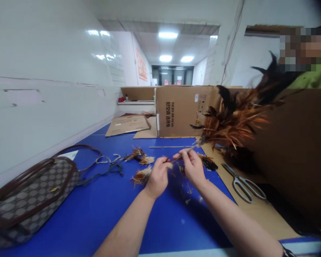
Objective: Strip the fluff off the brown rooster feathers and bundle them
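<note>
A feather duster (232, 123) with orange-brown and black feathers slants up to the right above the table. My right hand (194, 166) is closed round its thin stick, below the feathers. My left hand (157, 178) is closed in a pinch at the near end of the stick, and a small pale feather shows by its fingertips. Loose feather bunches (140, 155) lie on the blue table beyond my left hand. Another pale bunch (141, 176) is partly hidden behind that hand. Dark feathers (209, 162) lie just right of my right hand.
Scissors (244, 184) lie on cardboard at the right. A patterned handbag (40, 192) stands at the left, near dark cord (113, 169). A thin stick (171, 146) lies beyond my hands. A large cardboard box (182, 114) stands behind. A person in green (314, 76) is at the far right.
</note>
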A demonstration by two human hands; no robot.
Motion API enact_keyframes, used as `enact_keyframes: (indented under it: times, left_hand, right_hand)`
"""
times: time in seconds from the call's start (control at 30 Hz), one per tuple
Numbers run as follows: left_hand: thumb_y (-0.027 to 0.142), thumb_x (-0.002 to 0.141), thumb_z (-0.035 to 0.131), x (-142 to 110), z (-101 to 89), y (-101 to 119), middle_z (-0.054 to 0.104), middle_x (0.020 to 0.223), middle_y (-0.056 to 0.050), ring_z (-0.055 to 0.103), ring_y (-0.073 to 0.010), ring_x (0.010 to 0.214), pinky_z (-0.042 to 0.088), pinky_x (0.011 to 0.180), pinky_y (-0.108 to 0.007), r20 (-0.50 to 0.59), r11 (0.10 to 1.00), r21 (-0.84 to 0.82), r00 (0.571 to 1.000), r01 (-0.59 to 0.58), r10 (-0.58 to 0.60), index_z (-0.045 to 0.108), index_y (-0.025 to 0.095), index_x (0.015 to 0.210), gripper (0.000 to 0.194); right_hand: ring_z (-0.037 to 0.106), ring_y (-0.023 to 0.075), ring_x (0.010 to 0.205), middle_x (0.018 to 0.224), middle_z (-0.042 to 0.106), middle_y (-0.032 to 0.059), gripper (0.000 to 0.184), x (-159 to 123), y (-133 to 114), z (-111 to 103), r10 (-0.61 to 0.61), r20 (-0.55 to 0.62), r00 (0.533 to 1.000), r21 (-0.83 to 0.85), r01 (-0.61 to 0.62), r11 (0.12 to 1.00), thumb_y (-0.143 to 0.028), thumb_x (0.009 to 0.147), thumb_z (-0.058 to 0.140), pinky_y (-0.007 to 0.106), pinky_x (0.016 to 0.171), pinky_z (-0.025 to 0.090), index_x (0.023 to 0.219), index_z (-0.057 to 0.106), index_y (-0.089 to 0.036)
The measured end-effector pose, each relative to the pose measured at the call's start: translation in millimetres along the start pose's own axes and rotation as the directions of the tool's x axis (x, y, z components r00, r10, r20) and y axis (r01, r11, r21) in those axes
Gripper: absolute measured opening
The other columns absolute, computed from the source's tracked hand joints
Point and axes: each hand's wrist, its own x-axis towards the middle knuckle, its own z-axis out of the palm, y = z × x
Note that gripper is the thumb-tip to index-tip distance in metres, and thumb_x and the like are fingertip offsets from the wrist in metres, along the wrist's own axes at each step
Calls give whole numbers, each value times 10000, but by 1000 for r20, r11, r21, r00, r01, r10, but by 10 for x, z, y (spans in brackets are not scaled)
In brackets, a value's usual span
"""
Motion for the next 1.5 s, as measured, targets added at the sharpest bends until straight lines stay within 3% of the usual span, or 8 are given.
enact_keyframes:
  times: [0.17,0.3,0.4,0.6,0.73,0.9,1.03,1.5]
  left_hand:
    - [112,984,482,30,-239,-401,671,1134,-137,651,-263,1133,527,1080,-459,-116,966,252,993,53,-24,738,196,1040,275]
    - [174,914,533,27,-609,-802,671,1114,-150,625,-325,1148,480,1097,-548,-311,864,422,939,274,-146,755,182,921,223]
    - [168,852,568,-66,-812,-1032,681,1185,-176,560,-401,1255,337,1152,-662,-409,745,498,878,443,-249,735,190,791,179]
    - [180,729,603,-288,-825,-1259,687,1235,-164,466,-427,1397,162,1201,-698,-515,612,517,788,599,-337,642,203,690,59]
    - [176,823,557,-201,-775,-1146,662,1352,-179,438,-395,1449,105,1227,-659,-495,630,567,831,530,-253,669,194,745,137]
    - [200,920,525,-28,-758,-914,651,1377,-159,429,-377,1450,79,1223,-638,-481,678,536,842,502,-243,689,206,801,203]
    - [184,935,516,-28,-743,-919,657,1363,-161,443,-366,1435,75,1220,-634,-470,683,551,855,479,-220,717,203,827,228]
    - [160,961,523,-98,-730,-1013,678,1342,-164,483,-368,1393,102,1204,-667,-411,706,614,907,352,-94,763,211,849,270]
  right_hand:
    - [663,183,759,752,698,14,296,144,-55,-240,-53,-121,991,-57,46,997,-504,1057,554,332,834,555,1010,628,-221]
    - [595,155,626,666,595,-32,306,308,-156,-420,-86,-197,977,-37,80,996,-525,1039,577,283,664,536,996,638,-228]
    - [531,135,524,620,506,-67,327,455,-315,-531,-111,-268,957,6,116,993,-553,1024,590,263,537,522,1052,652,-233]
    - [381,70,426,625,435,-88,392,841,-684,-770,-168,-374,912,82,213,973,-564,986,659,185,363,347,1166,676,-215]
    - [317,49,408,615,446,-91,360,1120,-897,-942,-208,-421,883,111,278,954,-537,943,729,173,343,262,1099,702,-213]
    - [358,52,421,653,502,-67,339,1381,-1125,-1123,-228,-468,854,53,285,957,-497,923,742,178,344,264,1070,734,-191]
    - [409,58,446,678,538,-45,285,1466,-1235,-1188,-246,-467,849,6,281,960,-455,928,718,181,362,288,973,736,-174]
    - [488,98,545,717,570,-24,309,1064,-951,-872,-258,-361,896,-31,265,964,-486,964,672,222,466,367,971,728,-182]
